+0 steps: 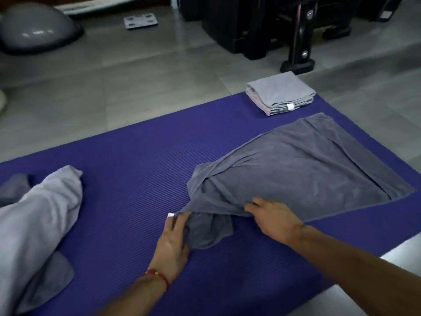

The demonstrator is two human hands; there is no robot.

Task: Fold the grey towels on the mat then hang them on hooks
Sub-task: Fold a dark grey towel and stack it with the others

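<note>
Your left hand (174, 241) and right hand (272, 218) both pinch the dark grey towel's (303, 169) near bunched end; its length runs away toward the mat's (136, 156) far-right corner.

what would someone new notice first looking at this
Probably the purple mat filling the middle of the floor, and on its right side the dark grey towel that the left hand and right hand grip at its near edge. Then the folded towel at the mat's far corner.
</note>
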